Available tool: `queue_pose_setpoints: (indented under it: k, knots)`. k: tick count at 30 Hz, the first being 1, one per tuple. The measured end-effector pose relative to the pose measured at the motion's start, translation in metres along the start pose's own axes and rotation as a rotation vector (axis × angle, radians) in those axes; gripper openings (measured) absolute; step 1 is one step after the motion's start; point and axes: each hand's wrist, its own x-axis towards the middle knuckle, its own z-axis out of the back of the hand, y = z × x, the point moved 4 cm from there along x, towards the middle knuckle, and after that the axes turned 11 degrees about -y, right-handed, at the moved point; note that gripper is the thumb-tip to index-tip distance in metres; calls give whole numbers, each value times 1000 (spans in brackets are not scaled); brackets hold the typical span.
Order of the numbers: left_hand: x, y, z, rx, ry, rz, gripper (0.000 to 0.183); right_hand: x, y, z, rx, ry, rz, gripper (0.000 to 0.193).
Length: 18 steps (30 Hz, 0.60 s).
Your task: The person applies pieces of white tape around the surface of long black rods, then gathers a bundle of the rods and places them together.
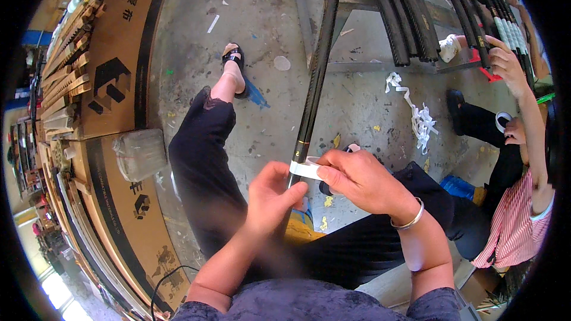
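Note:
A long black carbon-fibre tube (318,77) with a gold ring near its lower end slopes from the rack down to my lap. My left hand (269,201) is closed around its near end, thumb and forefinger by the white band. White tape (304,170) lies across the tube there. The tape's other side runs into my right hand (360,183), which pinches it between thumb and fingers just right of the tube. Whether a full roll sits in that palm is hidden. A silver bangle (409,215) is on my right wrist.
Several black tubes (404,24) with white-wrapped parts rest on a metal rack (351,0). To the right, a co-worker's hand (508,65) reaches to a tube; their other hand holds a white tape roll (503,120). Tape scraps (422,125) litter the floor. Cardboard boxes (116,202) stand left.

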Motion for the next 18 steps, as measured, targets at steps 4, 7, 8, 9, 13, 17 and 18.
queue_pose_setpoints:
  k: [4,7,8,9,13,17,18]
  knots:
    - [-1,-2,0,6,-37,-8,26,1,0,0,-4,-3,13,34]
    - [-2,-4,-2,-12,-74,-30,24,2,-1,0,-4,-6,20,35]
    - [-2,-4,-2,-8,-76,-37,23,2,-1,-1,-1,-10,22,35]
    - [-2,-4,-2,-3,-77,-45,22,2,-2,-1,-4,-14,26,35]
    - [0,0,1,18,-23,-83,19,1,-4,-2,-8,-25,28,36]
    - [-2,-2,0,-27,-19,-79,18,1,-4,-1,-57,23,-16,29]
    - [-2,-2,-1,-45,-17,-76,18,1,-3,-1,-52,20,-16,29]
